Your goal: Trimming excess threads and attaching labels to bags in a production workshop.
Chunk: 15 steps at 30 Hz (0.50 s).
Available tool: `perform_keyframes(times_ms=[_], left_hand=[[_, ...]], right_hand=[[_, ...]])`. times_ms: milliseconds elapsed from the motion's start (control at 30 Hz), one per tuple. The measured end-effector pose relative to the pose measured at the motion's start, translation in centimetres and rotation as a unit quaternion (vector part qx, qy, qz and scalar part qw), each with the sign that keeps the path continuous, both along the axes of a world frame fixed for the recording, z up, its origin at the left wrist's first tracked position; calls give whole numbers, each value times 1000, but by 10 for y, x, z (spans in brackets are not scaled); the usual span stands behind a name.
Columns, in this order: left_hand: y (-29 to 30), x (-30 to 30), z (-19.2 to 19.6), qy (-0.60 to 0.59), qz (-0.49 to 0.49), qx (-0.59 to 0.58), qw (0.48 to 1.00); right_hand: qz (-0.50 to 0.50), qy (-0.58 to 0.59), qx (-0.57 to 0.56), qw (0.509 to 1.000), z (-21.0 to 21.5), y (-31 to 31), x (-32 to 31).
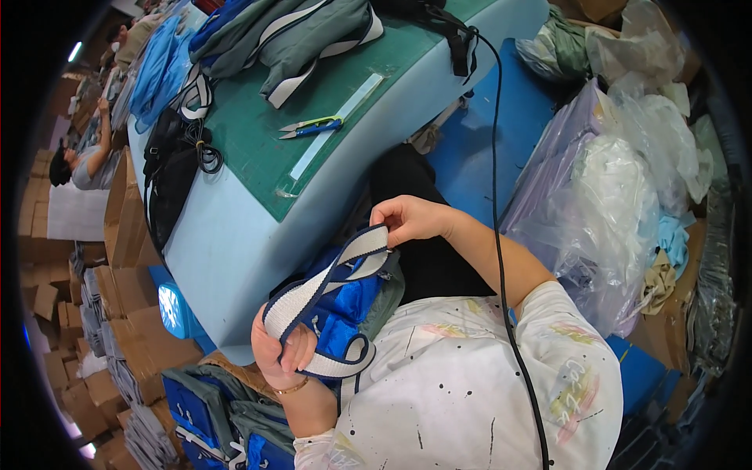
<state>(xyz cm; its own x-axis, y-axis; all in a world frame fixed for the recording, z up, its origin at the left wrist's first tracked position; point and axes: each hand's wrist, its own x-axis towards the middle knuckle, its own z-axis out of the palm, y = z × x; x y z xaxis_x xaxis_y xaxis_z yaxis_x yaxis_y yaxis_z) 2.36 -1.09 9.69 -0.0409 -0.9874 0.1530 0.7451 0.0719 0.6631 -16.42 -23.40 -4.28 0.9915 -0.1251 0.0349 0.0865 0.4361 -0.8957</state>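
Observation:
A white webbing strap [307, 296] with dark navy edges runs in a twisted loop between my two hands, over my lap. My left hand [283, 349] is closed around the strap's lower part, and a curled length of it hangs beside the fingers. Further up, my right hand [407, 220] pinches the strap's other stretch between thumb and fingers. Beneath the strap, a blue and grey-green bag [356, 301] rests on my lap, partly covered by the strap and my hands.
On the light-blue table [211, 258] lie a green mat [258, 168], thread snips [313, 127], a ruler [337, 125] and grey-green bags [313, 47]. More bags [227, 419] stand at lower left. A black cable [497, 196] hangs at my right, near plastic-wrapped bundles [611, 196]. People [90, 164] sit far left.

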Motion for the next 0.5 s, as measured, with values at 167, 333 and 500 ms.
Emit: perform_keyframes(times_ms=[167,333,500], left_hand=[[8,-4,-2,3,13,92,996],[6,-6,-6,6,33,77,996],[4,4,-17,-13,34,40,999]], right_hand=[[-175,-9,-70,982,-5,11,5],[-168,17,-73,983,-11,10,7],[-115,15,-89,989,-8,7,4]])
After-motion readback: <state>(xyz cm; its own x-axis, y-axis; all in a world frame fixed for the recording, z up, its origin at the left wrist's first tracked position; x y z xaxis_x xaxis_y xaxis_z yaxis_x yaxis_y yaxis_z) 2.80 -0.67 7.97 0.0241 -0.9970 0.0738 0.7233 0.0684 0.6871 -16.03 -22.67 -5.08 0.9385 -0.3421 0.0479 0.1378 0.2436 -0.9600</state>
